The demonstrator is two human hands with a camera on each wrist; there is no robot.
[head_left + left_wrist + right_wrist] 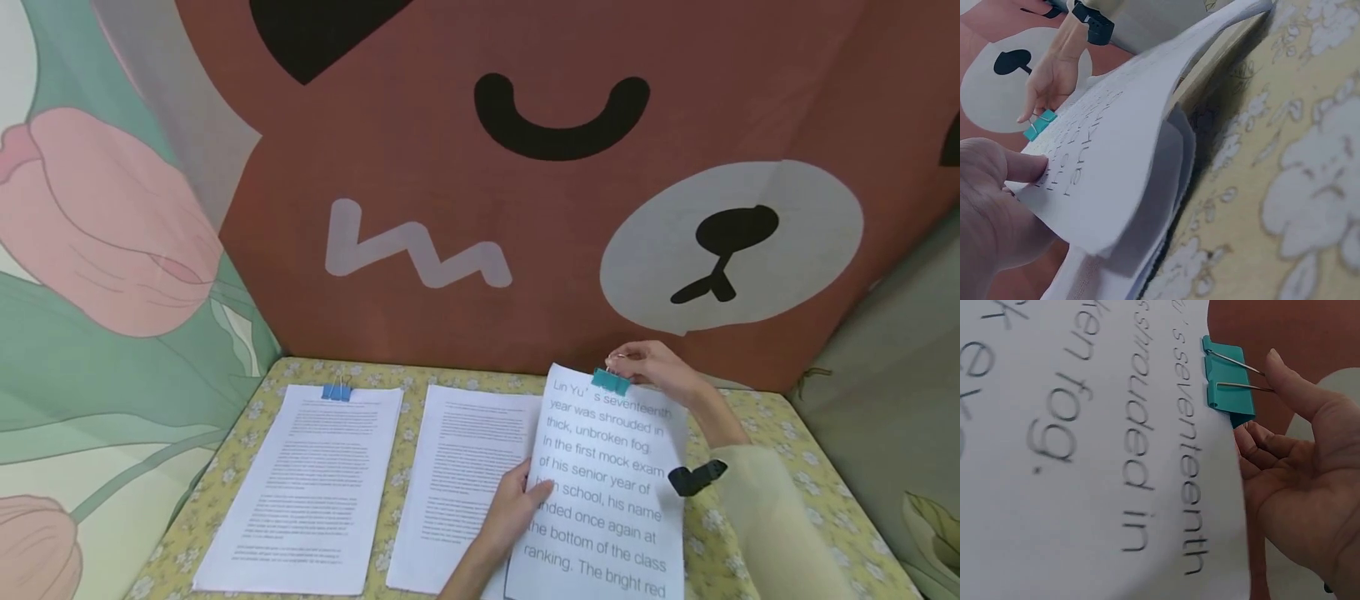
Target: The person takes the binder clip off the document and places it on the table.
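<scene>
A stack of large-print paper sheets [600, 492] is tilted up off the table at the right. My left hand [513, 504] grips its left edge, thumb on the printed face and fingers behind, as the left wrist view shows. At the top edge sits a teal binder clip [1229, 381]. My right hand [660, 371] pinches the clip's wire handles, thumb on the near one; the fingers behind are partly hidden by the paper. In the left wrist view the lower part of the sheets [1116, 181] bows, with their edges spread apart.
A small-print stack [457, 492] lies in the middle, partly covered by the raised sheets. Left of it lies another printed stack [300, 492] with a blue binder clip [337, 392] on top. A flowered cloth covers the table [757, 533]; a bear-patterned curtain [420, 333] hangs behind.
</scene>
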